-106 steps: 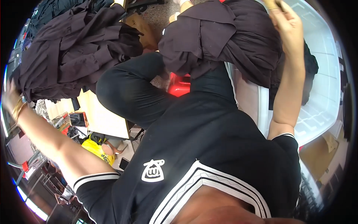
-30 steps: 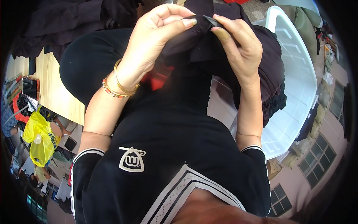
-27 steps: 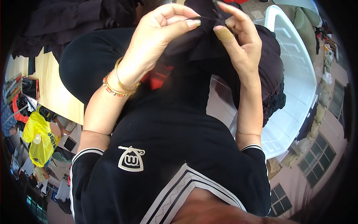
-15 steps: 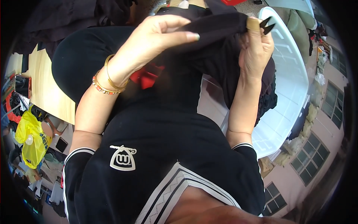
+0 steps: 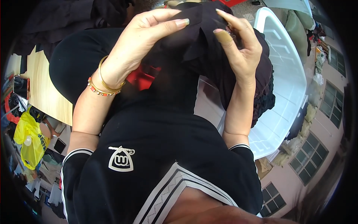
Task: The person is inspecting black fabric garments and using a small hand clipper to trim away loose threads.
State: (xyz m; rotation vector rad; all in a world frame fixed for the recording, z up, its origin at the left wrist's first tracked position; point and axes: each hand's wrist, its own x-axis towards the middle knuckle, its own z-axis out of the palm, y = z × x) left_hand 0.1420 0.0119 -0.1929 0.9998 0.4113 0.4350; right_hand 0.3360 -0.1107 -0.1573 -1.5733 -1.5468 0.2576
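Dark, nearly black fabric (image 5: pixel 175 43) hangs between my hands at the top middle and drapes over my lap. My left hand (image 5: pixel 143 37) pinches its upper edge between thumb and fingers; gold and beaded bracelets circle that wrist. My right hand (image 5: pixel 242 50), a tan strip round its thumb, is at the fabric's right part. Its thumb and forefinger stand apart, while the other fingers curl inward, partly hidden. What these curled fingers hold, if anything, does not show; no blades are visible now. More dark cloth (image 5: pixel 263 80) is bunched beside the right forearm.
A large white plastic tub (image 5: pixel 285 74) stands at the right. To the left are a light wooden tabletop (image 5: pixel 50 86), a phone (image 5: pixel 21 86) and a yellow plastic bag (image 5: pixel 30 140). Dark fabric (image 5: pixel 74 22) lies in a pile at the upper left. Something red (image 5: pixel 142 77) shows below my left hand.
My right hand has moved left, closer to my left hand, and its thumb and forefinger have parted. The black pointed snips blades that stuck out of it are now out of sight. The stretched fabric has slackened.
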